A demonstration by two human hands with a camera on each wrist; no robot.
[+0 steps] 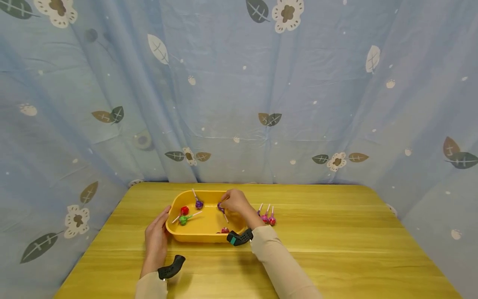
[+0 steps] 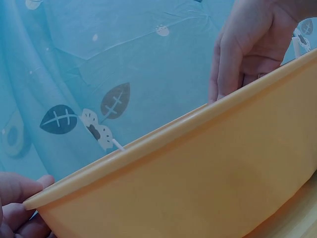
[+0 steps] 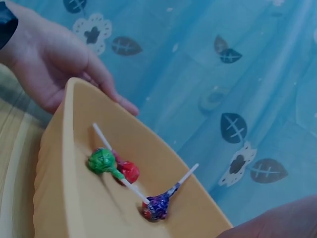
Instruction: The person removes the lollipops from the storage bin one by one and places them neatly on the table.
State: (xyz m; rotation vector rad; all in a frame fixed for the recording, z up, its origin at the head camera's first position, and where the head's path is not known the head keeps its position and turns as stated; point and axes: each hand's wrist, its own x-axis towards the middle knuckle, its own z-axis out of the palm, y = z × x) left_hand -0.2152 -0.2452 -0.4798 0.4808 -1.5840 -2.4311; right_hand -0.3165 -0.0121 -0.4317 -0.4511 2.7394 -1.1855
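Observation:
At the left end of a yellow plastic bin [image 1: 203, 238], my left hand [image 1: 157, 234] holds the rim and outer wall. My right hand [image 1: 236, 201] reaches over the bin's right half and pinches a purple lollipop [image 1: 220, 206] by its head, its stick slanting down. Inside the bin, a red lollipop [image 1: 184, 211] and a green lollipop [image 3: 102, 160] lie close together at the left. Another purple lollipop [image 3: 156, 207] leans against the far wall with its stick up. A pinkish-red lollipop [image 1: 225, 229] is partly hidden behind the near wall.
On the wooden table [image 1: 336, 232], right of the bin, pink lollipops [image 1: 272, 221] lie beside a purple one partly covered by my right forearm. A blue patterned curtain [image 1: 239, 104] hangs behind the table.

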